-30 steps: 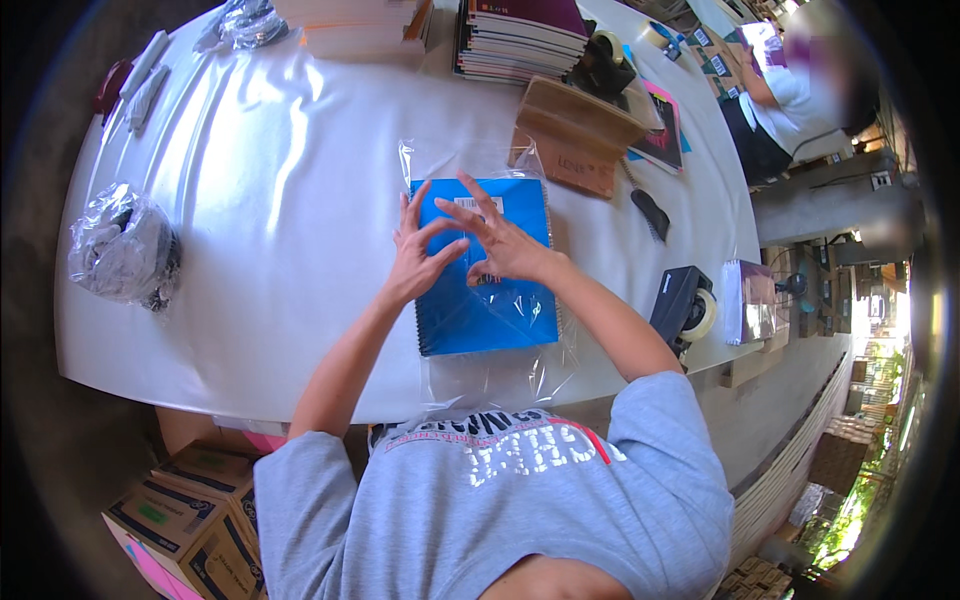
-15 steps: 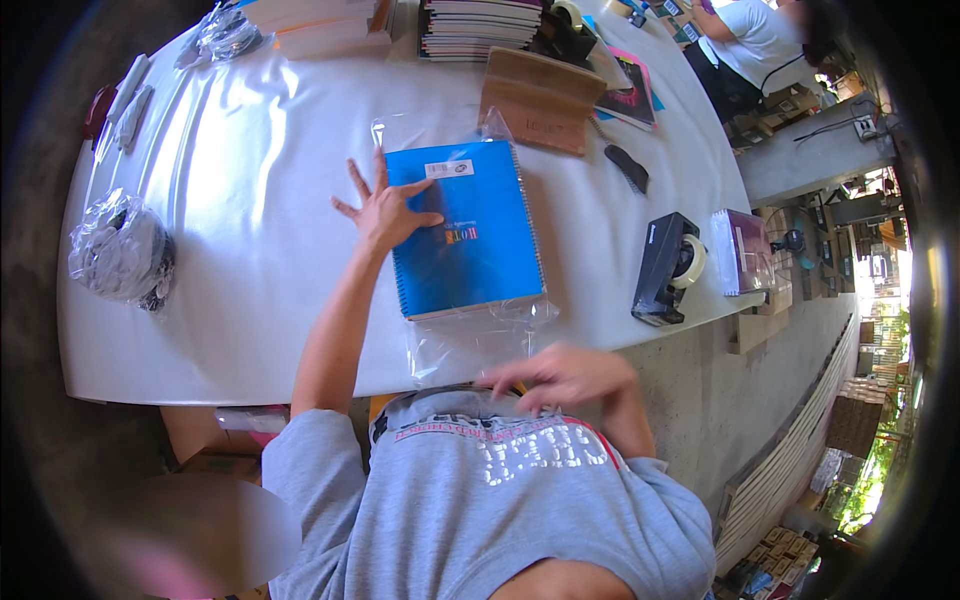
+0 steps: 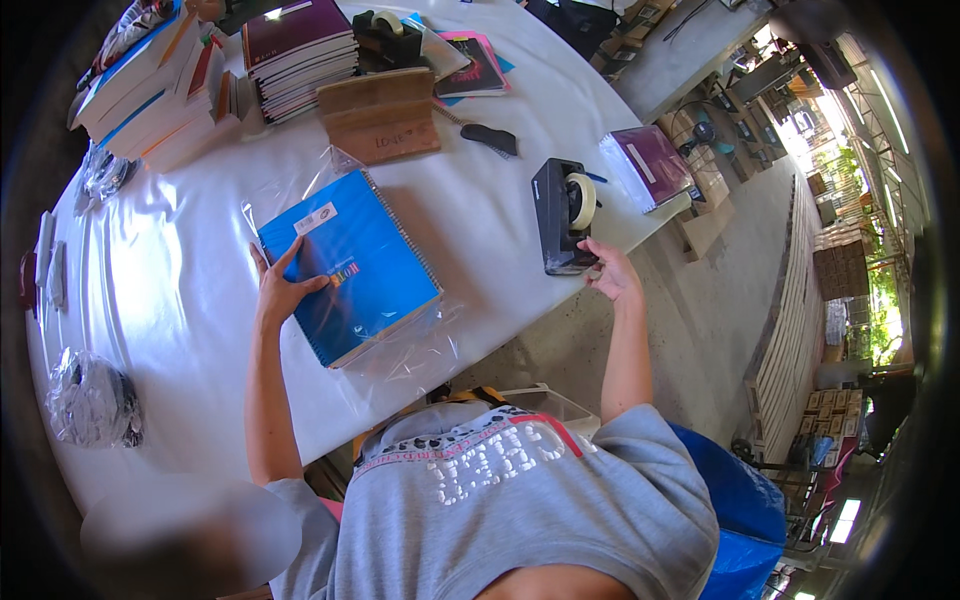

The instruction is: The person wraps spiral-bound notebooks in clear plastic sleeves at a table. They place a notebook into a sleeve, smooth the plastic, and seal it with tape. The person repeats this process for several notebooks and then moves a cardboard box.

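A blue spiral-bound notebook (image 3: 375,275) lies slanted on the white-covered table, inside a clear plastic sleeve (image 3: 425,340) that sticks out past its edges. My left hand (image 3: 287,287) rests on its left side with fingers spread, thumb and forefinger on the cover. To the right, near the table edge, stands a black tape dispenser (image 3: 552,215) with a roll of clear tape (image 3: 580,200). At the dispenser's near end, my right hand (image 3: 612,272) has its thumb and forefinger pinched together at the tape's end; the strip itself is too small to see.
Stacked notebooks (image 3: 300,60) and a pile of thick books (image 3: 150,95) stand at the back left. A brown cardboard piece (image 3: 380,115), a dark cutter-like tool (image 3: 490,135) and purple notebooks (image 3: 650,165) lie farther off. Plastic-wrapped bundles (image 3: 95,400) sit at the left.
My right hand has gone from in front of my body out to the tape dispenser. My left hand stays on the notebook. The whole view has turned toward the right.
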A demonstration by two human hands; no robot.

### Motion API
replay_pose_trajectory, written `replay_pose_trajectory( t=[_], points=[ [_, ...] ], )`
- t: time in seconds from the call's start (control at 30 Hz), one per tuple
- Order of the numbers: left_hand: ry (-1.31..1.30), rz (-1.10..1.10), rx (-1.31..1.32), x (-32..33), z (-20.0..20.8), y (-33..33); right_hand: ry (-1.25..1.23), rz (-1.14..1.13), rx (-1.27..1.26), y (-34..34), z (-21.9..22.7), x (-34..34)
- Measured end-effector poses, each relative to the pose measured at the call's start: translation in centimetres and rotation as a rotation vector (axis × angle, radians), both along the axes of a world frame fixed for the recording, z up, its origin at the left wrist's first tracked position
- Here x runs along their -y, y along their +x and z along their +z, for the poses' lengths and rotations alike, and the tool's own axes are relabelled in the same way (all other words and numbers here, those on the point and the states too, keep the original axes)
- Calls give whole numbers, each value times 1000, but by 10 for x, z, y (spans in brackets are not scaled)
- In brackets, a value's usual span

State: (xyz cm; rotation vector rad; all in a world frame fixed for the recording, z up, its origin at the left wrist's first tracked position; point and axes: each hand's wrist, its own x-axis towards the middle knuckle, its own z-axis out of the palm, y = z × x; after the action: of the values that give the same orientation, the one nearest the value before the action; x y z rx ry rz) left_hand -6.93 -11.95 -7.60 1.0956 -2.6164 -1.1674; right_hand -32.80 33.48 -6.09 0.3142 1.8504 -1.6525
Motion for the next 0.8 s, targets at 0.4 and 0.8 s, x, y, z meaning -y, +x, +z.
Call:
replay_pose_trajectory(
  t=[0.4, 0.8],
  points=[
    [-78, 0, -94, 4, -18, 12, 714, 20, -987, 65, -5, 16],
    [-90, 19, -69, 5, -21, 15, 72, 1657, -452, 115, 47, 394]
  ],
)
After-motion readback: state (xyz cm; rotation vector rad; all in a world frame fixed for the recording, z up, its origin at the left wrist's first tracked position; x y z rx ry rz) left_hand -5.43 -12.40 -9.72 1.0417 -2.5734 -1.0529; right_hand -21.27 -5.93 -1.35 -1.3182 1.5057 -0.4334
